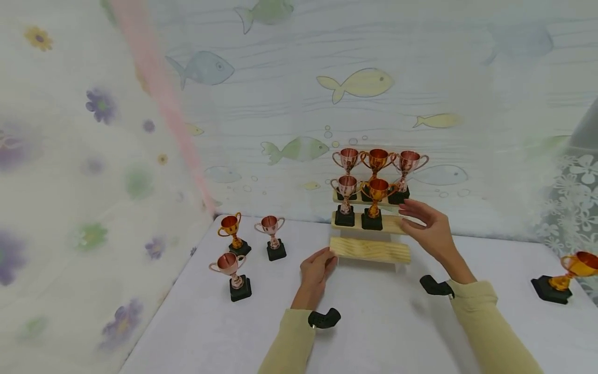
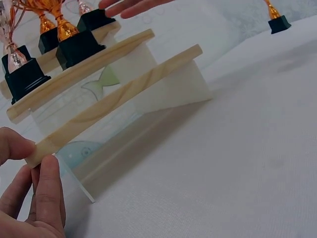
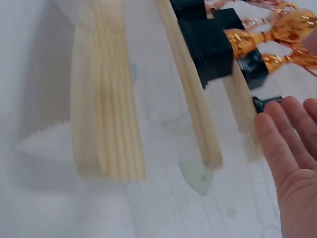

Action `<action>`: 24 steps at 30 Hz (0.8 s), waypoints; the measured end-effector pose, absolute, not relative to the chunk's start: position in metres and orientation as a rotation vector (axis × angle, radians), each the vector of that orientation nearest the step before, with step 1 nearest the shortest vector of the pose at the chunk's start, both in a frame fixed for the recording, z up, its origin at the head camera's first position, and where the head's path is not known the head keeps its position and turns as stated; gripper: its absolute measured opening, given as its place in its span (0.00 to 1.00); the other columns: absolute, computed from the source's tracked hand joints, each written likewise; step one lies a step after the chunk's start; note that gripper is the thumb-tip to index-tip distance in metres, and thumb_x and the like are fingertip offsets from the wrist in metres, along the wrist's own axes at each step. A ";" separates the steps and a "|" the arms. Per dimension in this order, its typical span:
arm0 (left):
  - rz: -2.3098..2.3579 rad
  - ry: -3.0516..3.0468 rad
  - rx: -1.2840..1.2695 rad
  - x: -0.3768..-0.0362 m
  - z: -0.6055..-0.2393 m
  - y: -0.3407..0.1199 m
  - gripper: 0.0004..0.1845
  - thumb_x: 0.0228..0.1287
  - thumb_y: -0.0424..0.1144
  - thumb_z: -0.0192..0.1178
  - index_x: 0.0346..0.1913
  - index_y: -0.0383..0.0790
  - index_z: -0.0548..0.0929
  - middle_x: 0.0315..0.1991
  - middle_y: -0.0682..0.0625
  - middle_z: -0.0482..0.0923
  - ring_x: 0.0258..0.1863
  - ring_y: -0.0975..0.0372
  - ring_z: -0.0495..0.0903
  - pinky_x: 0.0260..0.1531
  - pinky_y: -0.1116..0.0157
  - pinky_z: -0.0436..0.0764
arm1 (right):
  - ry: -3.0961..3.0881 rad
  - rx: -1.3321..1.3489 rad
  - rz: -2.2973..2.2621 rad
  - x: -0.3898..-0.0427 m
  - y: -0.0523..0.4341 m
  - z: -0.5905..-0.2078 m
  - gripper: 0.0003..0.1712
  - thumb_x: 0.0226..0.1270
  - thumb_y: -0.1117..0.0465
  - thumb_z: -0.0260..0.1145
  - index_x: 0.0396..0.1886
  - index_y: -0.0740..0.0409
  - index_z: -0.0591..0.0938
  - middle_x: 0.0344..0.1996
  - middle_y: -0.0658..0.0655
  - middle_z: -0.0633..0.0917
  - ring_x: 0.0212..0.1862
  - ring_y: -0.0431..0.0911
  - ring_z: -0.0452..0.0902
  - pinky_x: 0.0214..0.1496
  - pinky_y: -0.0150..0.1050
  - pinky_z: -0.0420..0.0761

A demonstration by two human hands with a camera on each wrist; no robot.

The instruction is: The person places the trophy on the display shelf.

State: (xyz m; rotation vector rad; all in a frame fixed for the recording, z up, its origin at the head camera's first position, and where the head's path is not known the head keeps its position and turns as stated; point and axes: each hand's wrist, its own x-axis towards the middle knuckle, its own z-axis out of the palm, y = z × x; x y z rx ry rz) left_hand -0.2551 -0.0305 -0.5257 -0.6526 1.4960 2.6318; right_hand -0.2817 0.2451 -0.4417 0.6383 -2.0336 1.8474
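A three-step wooden stand (image 1: 370,250) with clear side panels sits at the back of the white table (image 1: 383,332). Three trophies (image 1: 377,160) fill its top step and two trophies (image 1: 375,195) stand on the middle step; the lowest step (image 2: 124,94) is bare. My left hand (image 1: 320,265) pinches the left end of the lowest step between thumb and fingers (image 2: 49,188). My right hand (image 1: 422,223) is held flat with straight fingers (image 3: 292,148) beside the right end of the middle step (image 3: 190,94), holding nothing.
On the table to the left stand a gold trophy (image 1: 231,231) and two copper trophies (image 1: 271,231) (image 1: 231,270). Another gold trophy (image 1: 567,272) sits far right near the table edge. Patterned curtains wall in the back and left sides.
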 end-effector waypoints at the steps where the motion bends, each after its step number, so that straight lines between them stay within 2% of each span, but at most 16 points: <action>1: 2.633 1.493 -0.657 -0.255 -0.525 -0.031 0.19 0.62 0.27 0.67 0.56 0.25 0.82 0.46 0.39 0.83 0.41 0.60 0.84 0.47 0.66 0.87 | -2.059 0.633 1.822 -0.277 0.250 -0.441 0.32 0.63 0.80 0.66 0.67 0.78 0.70 0.55 0.48 0.85 0.55 0.36 0.83 0.54 0.27 0.83; 9: 2.646 1.476 -0.663 -0.256 -0.526 -0.033 0.19 0.61 0.26 0.67 0.56 0.24 0.82 0.44 0.40 0.83 0.40 0.60 0.83 0.46 0.68 0.87 | -2.283 0.504 1.434 -0.226 0.291 -0.434 0.34 0.62 0.77 0.70 0.68 0.67 0.74 0.57 0.38 0.81 0.56 0.27 0.78 0.54 0.20 0.79; 14: 2.653 1.478 -0.663 -0.256 -0.527 -0.034 0.19 0.62 0.26 0.67 0.56 0.24 0.81 0.44 0.40 0.83 0.39 0.60 0.84 0.45 0.68 0.87 | -2.228 0.405 1.354 -0.198 0.321 -0.439 0.32 0.57 0.83 0.69 0.64 0.70 0.77 0.54 0.36 0.82 0.54 0.28 0.79 0.54 0.17 0.77; 19: 2.665 1.480 -0.671 -0.257 -0.527 -0.035 0.19 0.63 0.25 0.65 0.56 0.23 0.81 0.42 0.40 0.82 0.39 0.61 0.84 0.46 0.68 0.87 | -2.128 0.147 1.266 -0.177 0.352 -0.447 0.30 0.52 0.87 0.68 0.58 0.74 0.80 0.47 0.34 0.84 0.47 0.28 0.81 0.51 0.15 0.77; 21: 2.660 1.485 -0.669 -0.257 -0.528 -0.035 0.19 0.63 0.26 0.65 0.56 0.23 0.81 0.42 0.40 0.83 0.39 0.61 0.84 0.46 0.68 0.87 | -2.095 -0.017 1.229 -0.169 0.363 -0.446 0.29 0.56 0.85 0.67 0.59 0.70 0.81 0.45 0.30 0.82 0.46 0.25 0.78 0.52 0.13 0.74; 24: 2.652 1.495 -0.660 -0.256 -0.529 -0.034 0.19 0.64 0.26 0.65 0.57 0.23 0.81 0.43 0.40 0.82 0.39 0.61 0.83 0.46 0.68 0.87 | -2.065 -0.212 1.114 -0.158 0.381 -0.444 0.27 0.65 0.79 0.64 0.64 0.62 0.80 0.46 0.24 0.76 0.52 0.22 0.73 0.61 0.14 0.69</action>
